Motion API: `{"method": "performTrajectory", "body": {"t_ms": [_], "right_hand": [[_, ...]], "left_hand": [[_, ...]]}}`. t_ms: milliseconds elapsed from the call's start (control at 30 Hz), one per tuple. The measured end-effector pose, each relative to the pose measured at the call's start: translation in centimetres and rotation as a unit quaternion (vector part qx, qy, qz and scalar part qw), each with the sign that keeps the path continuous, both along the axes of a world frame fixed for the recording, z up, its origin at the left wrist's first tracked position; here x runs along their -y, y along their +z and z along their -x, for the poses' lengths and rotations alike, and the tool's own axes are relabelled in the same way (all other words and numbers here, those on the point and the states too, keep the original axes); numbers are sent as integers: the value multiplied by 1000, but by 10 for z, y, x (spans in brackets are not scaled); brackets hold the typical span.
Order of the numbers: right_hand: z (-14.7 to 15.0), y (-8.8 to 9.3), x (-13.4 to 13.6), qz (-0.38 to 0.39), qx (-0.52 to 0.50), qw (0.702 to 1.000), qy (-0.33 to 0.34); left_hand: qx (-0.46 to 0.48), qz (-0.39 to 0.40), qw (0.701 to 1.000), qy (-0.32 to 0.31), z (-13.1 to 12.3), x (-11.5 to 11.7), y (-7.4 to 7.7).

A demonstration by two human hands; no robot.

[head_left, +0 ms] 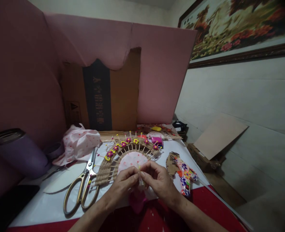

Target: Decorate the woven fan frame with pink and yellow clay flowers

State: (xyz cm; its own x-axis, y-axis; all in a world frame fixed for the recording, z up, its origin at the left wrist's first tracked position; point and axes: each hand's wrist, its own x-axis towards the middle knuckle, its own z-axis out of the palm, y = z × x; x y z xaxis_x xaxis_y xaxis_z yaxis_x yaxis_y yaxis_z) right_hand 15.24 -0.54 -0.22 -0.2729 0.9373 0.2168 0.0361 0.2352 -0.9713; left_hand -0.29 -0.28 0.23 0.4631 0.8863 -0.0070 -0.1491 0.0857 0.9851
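Observation:
My left hand and my right hand meet at the fingertips, both pinched together. Between them is something small and pale yellowish that I cannot make out. Just beyond lies a half-round woven twine fan with thin sticks and a dotted pale fabric centre. Magenta and yellow flowers decorate its outer band, and beads tip the sticks. Below my hands shows a magenta piece, partly hidden and blurred. Large scissors rest left of the fan, handles toward me.
Dotted cloth, a purple tumbler and a white cut piece are at left. A flower-patterned glue gun lies by torn cardboard at right. A magenta packet sits behind the fan. Pink panels enclose the back.

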Motion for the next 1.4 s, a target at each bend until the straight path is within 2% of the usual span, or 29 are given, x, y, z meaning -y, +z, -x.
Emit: {"method": "performTrajectory", "body": {"t_ms": [133,267,433,567,667,867,1033,1200,1400], "right_hand": [[2,2,0,-5,-1,1000,-2],[5,6,2,-64,77,993,-64],[8,7,2,-182,187,958,-120],[13,0,-1,-268,277,908,-168],[14,-3,-4,-291,298,885,-209],[10,-1,-3,-295,245,890,-248],[5,-9,1,-374,264,875,-160],[7,-15,3,-373,271,870,-176],[9,-6,4,-289,165,930,-154]], "left_hand": [[7,-29,1000,10,1,-2,-5],[-62,-121,989,60,-2,-4,-8],[-183,-240,943,143,-9,-4,-10],[-257,-291,892,230,-13,-1,-10],[-266,-307,876,261,-14,1,-10],[-269,-295,866,301,-13,1,-7],[-273,-296,866,297,-13,0,-9],[-272,-303,866,290,-15,4,-10],[-238,-369,875,202,-19,11,-8]]}}
